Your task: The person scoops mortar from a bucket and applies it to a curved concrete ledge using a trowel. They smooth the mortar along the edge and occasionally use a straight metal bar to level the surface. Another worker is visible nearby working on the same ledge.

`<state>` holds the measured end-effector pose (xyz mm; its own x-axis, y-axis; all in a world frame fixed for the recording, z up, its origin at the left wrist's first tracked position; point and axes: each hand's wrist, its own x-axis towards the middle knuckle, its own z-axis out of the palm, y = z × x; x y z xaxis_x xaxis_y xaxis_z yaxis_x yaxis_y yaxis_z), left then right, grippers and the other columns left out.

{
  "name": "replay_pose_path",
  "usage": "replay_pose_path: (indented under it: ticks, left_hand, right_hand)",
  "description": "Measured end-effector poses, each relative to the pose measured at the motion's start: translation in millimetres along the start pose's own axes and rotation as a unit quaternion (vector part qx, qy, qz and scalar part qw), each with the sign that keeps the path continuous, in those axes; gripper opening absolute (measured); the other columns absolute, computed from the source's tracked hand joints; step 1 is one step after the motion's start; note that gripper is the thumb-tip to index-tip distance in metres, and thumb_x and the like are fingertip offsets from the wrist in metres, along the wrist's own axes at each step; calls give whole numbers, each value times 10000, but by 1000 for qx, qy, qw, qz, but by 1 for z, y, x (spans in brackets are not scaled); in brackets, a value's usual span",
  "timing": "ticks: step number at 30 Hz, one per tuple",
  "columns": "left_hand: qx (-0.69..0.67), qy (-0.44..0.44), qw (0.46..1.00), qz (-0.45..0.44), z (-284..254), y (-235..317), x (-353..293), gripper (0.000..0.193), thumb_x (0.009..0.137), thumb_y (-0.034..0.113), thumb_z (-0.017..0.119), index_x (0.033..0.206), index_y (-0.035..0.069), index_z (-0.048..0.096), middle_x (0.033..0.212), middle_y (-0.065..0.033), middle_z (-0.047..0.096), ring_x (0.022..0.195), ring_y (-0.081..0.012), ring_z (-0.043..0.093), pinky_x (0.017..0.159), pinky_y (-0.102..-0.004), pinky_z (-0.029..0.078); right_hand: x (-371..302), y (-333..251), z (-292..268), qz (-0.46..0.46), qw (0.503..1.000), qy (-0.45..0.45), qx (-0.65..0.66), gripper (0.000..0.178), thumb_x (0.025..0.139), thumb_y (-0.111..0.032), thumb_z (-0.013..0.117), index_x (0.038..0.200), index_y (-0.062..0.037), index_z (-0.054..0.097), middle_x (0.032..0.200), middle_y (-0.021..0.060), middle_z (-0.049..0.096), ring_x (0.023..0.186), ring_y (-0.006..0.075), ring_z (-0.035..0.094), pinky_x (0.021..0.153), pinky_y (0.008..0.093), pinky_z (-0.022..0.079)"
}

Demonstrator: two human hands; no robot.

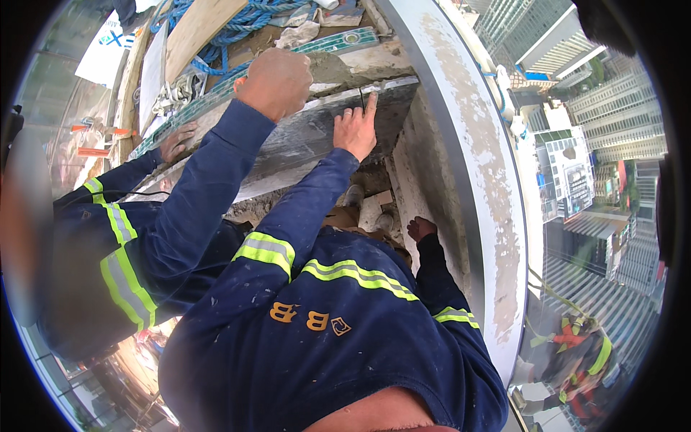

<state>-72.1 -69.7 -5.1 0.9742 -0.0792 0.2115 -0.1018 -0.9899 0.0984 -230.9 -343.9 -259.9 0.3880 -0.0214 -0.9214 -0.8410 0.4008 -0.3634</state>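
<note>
My left hand [355, 131] reaches forward to a grey panel [302, 147] with a pale top edge. Its index finger is stretched out against that edge beside a thin dark line, while the other fingers are bent; I see nothing held. My right hand [422, 228] hangs low with curled fingers beside the rough concrete wall [435, 162], apparently with nothing in it. To my left, a co-worker's fist [275, 83] is raised over the panel; whatever it may hold is hidden. The co-worker's other hand [176, 142] rests near the panel's far left end.
Behind the panel lie wet mortar [327, 70], a long green spirit level [345, 41], blue rope [241, 29] and wooden boards [198, 32]. A white-and-grey parapet rail [479, 144] curves along my right, with a deep drop to buildings beyond. Another person in harness [579, 353] is at lower right.
</note>
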Motion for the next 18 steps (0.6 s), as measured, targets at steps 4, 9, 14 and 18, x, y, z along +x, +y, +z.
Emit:
replay_pose_path:
  ticks: [4,9,14,18]
  left_hand:
    - [-9,-1,1000,2,-7,5,1,725,775,139,585,1427,97,271,921,-135,573,902,-312,546,740,-438,426]
    - [-14,2,1000,2,-14,9,0,722,775,141,588,1424,96,276,921,-133,571,902,-310,547,738,-436,425]
    - [-14,8,1000,5,-12,7,-1,718,777,140,587,1423,96,276,918,-131,571,903,-307,548,733,-435,423]
    - [-16,6,1000,9,-12,8,0,716,776,144,593,1421,102,286,917,-127,571,892,-302,549,731,-432,423]
  right_hand:
    - [13,5,-9,-6,1000,-16,-25,295,845,-149,552,1108,-17,533,1000,148,624,798,294,630,663,410,527]
    - [12,3,-9,7,1000,-11,-20,282,848,-145,547,1098,-17,533,979,142,622,766,284,628,641,407,525]
    - [-12,-4,1,1,1000,6,-25,256,850,-141,544,1074,-19,535,958,137,620,755,284,628,630,399,525]
    - [-8,0,-6,8,1000,0,-12,236,850,-141,546,1051,-19,543,943,136,619,747,286,628,625,387,525]
